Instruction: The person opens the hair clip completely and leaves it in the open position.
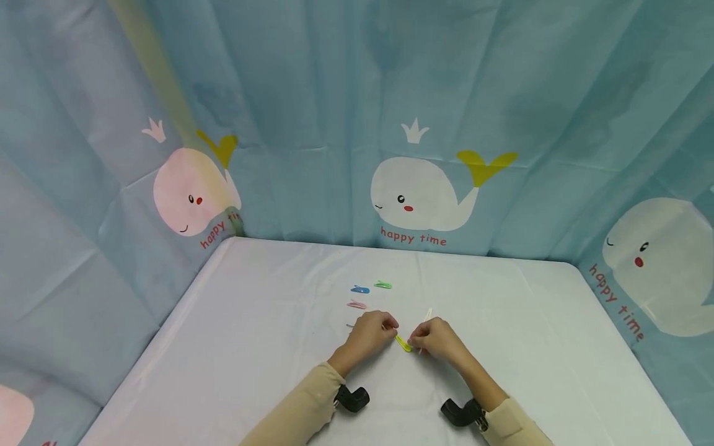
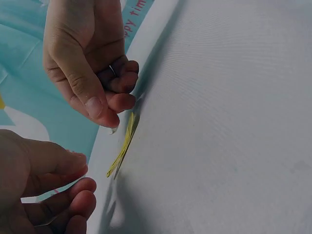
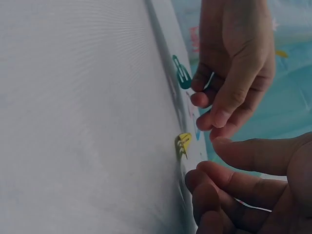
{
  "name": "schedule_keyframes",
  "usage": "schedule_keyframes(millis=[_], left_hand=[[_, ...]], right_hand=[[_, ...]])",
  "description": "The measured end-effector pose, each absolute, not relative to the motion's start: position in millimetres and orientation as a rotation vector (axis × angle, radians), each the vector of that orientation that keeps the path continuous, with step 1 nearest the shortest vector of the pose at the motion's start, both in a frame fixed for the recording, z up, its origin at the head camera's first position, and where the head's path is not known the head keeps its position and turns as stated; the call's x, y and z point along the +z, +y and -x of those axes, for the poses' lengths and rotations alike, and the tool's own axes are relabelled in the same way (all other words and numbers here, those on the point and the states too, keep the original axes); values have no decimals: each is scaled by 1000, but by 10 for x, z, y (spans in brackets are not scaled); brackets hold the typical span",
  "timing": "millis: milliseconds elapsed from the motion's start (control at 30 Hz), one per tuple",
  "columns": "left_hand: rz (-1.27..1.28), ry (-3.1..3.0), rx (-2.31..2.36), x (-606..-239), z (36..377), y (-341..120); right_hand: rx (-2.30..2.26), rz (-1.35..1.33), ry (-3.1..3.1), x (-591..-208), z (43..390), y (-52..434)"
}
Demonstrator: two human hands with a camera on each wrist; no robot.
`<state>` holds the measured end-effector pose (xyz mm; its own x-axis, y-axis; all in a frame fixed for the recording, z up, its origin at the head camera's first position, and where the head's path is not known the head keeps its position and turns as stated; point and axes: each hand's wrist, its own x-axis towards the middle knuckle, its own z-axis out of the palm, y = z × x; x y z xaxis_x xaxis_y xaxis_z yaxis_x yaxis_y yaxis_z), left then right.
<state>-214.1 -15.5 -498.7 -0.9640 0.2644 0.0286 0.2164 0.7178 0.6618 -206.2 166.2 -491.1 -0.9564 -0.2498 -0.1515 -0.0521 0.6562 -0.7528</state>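
A yellow hair clip [image 1: 403, 343] lies on the white table between both hands, and its narrow side shows in the left wrist view. My left hand [image 1: 372, 329] hovers by its far end, thumb and fingers loosely bent with nothing seen between them. At the near end is my right hand [image 1: 437, 338]; in the right wrist view a gap shows between its thumb and fingers. A teal clip [image 3: 182, 73] with a pronged end lies beyond the left hand. Behind the right hand a whitish clip [image 1: 429, 313] sticks out, partly hidden.
Further back on the table lie a blue clip [image 1: 360, 289], a green clip [image 1: 383, 284] and a pink clip [image 1: 357, 304]. A blue curtain [image 1: 312, 124] with printed whales hangs along the table's back and sides. Black cameras [image 1: 352, 399] are strapped at both wrists.
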Motion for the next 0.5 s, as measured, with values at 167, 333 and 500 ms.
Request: schedule_keyframes(millis=[167,333,500], left_hand=[[-400,2902,963,-5005,2120,-113],[-470,3003,779,-4997,2061,-73],[-509,3056,690,-4993,2040,-36]], right_hand=[[-1143,257,2657,-4929,2028,1658],[-1124,299,2677,-4932,2014,1655],[-1102,314,2695,-4937,2006,1649]])
